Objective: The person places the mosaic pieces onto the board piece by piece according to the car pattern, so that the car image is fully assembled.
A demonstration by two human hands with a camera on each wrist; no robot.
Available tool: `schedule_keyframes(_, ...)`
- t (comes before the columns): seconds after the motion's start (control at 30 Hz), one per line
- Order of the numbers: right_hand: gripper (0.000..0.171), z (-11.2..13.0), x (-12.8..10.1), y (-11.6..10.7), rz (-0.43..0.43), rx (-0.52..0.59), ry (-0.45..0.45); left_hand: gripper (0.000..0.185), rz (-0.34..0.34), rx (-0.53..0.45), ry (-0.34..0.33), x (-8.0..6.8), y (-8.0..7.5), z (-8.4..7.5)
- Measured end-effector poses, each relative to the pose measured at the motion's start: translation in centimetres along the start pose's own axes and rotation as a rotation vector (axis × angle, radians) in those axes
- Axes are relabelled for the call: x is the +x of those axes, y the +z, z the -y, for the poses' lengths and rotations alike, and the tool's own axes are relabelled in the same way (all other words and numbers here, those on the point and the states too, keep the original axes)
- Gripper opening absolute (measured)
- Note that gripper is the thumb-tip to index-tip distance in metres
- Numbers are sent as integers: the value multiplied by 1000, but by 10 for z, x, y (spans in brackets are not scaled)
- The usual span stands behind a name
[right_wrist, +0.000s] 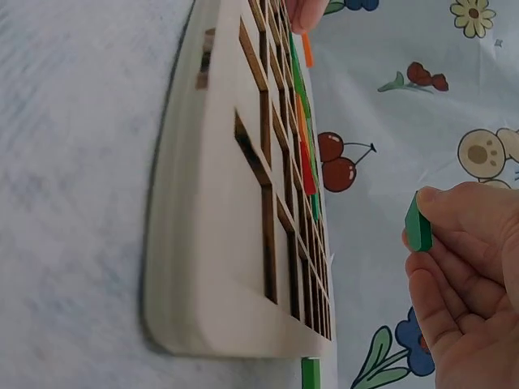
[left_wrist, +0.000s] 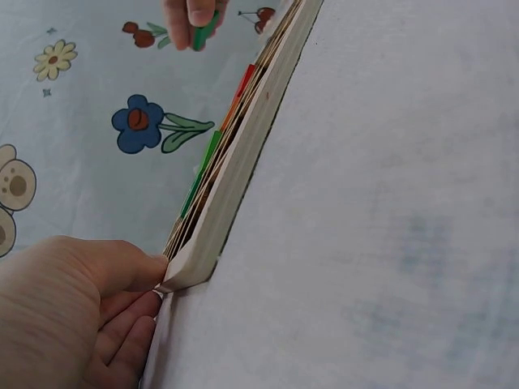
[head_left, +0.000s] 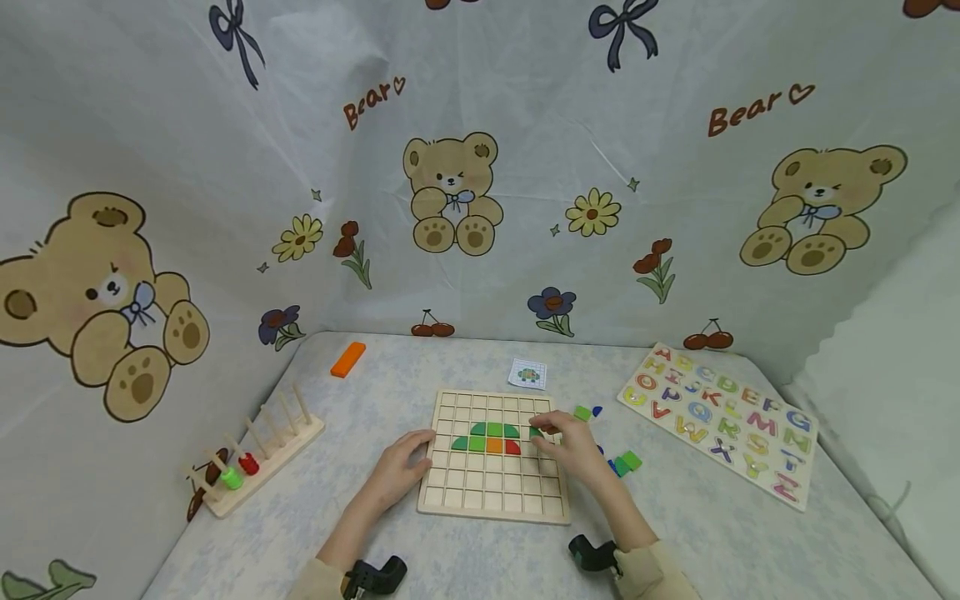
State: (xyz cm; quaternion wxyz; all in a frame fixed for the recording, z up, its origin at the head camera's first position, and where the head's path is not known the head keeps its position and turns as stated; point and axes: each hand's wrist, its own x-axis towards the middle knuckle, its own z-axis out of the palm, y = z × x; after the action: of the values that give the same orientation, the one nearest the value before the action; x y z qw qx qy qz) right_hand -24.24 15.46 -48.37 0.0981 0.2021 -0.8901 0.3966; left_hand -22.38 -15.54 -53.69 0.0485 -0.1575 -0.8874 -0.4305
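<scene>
A person sits at a table (head_left: 390, 375) draped with a pale cloth, both hands at a wooden grid board (head_left: 491, 492). The left hand (head_left: 401, 471) rests against the board's left edge, fingers lightly curled with their tips touching the corner. The right hand (head_left: 573, 442) hovers over the board's right side, its thumb and fingertips pinching a small green tile (right_wrist: 418, 224) clear of the grid. On the board, green, orange and red tiles (head_left: 487, 439) fill two short rows near the middle. A small picture card (head_left: 528, 374) lies just beyond the board. Loose green and blue tiles (head_left: 622, 461) sit to the right, near an alphabet puzzle (head_left: 720, 417). To the left stands a peg rack (head_left: 258, 454) holding what look like a few rings, and an orange block (head_left: 347, 359) lies well apart at the back.
</scene>
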Motion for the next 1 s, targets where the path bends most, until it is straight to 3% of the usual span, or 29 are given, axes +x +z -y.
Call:
schedule_keyframes(0.4, 25, -5, -1, 14, 24, 43, 75, 45, -2, -3, 13, 0, -1, -3)
schedule_keyframes(0.83, 22, -21, -2, 29, 20, 24, 85, 45, -1, 1, 7, 0, -1, -1)
schedule_keyframes(1.0, 22, -26, -3, 31, 26, -37, 34, 45, -4, -13, 6, 0, -1, -3)
